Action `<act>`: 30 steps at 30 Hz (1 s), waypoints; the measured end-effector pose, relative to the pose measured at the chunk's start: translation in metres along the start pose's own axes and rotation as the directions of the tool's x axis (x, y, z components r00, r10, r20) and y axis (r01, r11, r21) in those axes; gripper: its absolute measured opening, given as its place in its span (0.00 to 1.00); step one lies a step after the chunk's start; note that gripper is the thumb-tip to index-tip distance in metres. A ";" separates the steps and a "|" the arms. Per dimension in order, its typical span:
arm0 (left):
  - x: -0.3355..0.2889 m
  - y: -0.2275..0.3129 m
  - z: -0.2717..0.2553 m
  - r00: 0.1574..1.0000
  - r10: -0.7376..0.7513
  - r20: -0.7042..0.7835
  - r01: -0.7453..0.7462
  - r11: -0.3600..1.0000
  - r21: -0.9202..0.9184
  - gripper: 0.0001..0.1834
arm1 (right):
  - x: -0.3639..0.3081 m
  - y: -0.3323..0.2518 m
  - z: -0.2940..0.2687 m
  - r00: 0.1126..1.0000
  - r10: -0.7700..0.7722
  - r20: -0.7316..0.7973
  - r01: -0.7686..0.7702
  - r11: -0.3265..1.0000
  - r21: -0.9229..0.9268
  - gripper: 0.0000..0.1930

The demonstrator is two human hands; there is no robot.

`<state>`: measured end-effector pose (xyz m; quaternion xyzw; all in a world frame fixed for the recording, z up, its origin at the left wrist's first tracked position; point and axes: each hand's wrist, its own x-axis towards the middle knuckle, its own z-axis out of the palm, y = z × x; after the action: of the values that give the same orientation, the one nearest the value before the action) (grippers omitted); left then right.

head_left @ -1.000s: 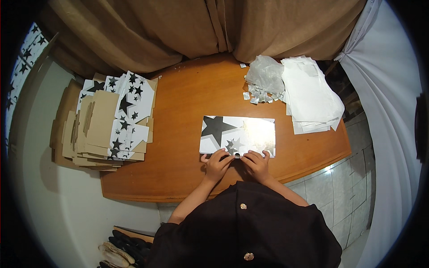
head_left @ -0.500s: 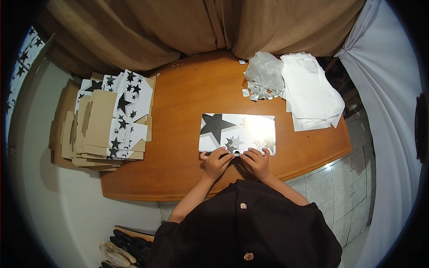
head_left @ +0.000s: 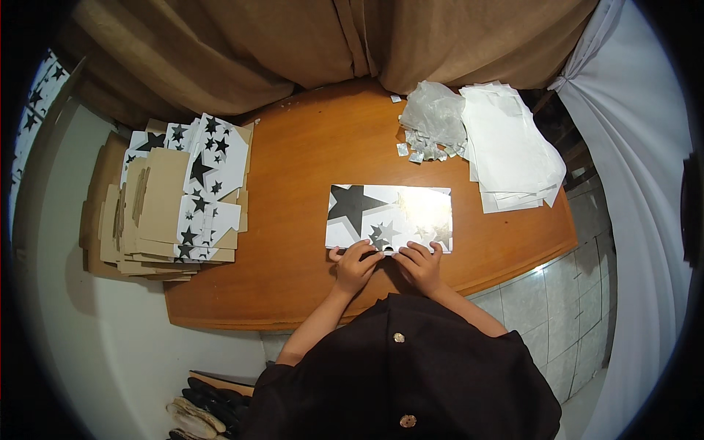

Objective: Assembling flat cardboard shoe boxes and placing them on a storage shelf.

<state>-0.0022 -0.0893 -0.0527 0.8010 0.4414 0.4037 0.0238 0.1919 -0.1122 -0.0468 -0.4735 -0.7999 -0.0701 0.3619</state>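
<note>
A flat white cardboard box (head_left: pixel 378 209) printed with black and grey stars lies near the front of the wooden table. Light glares off its right half. My left hand (head_left: pixel 355 268) grips its near edge left of the middle, fingers on top and thumb toward the centre. On the other side of a small dark notch in that edge, my right hand (head_left: pixel 421 268) holds the box in the same way. Both sets of fingertips press along the front flap, and the undersides of the hands are hidden.
Unfolded star-printed cardboard blanks (head_left: pixel 220 158) are piled at the table's left. At the back right sit a clear plastic bag (head_left: pixel 433 114) with small silvery packets (head_left: pixel 416 157) and a stack of white paper sheets (head_left: pixel 506 147). Brown curtains (head_left: pixel 293 44) hang behind the wooden table (head_left: pixel 308 154).
Both hands stay at the box's near edge, almost unmoved. The whole view has shifted very slightly.
</note>
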 end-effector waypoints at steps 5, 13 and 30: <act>0.002 0.000 0.000 1.000 -0.005 -0.007 0.005 1.000 -0.005 0.05 | 0.003 -0.002 0.000 1.000 -0.001 0.005 0.001 1.000 -0.003 0.10; 0.012 0.006 0.002 0.982 -0.188 0.021 0.183 0.971 0.156 0.14 | 0.017 -0.010 -0.003 0.974 0.228 0.011 -0.227 0.972 -0.060 0.13; 0.010 -0.003 0.006 0.988 -0.144 0.047 0.140 0.988 0.066 0.13 | 0.026 0.000 -0.008 0.996 0.076 0.045 -0.077 0.997 0.004 0.09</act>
<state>0.0025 -0.0779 -0.0516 0.7781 0.5090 0.3660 0.0390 0.1884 -0.0974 -0.0241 -0.5042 -0.7893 -0.0434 0.3477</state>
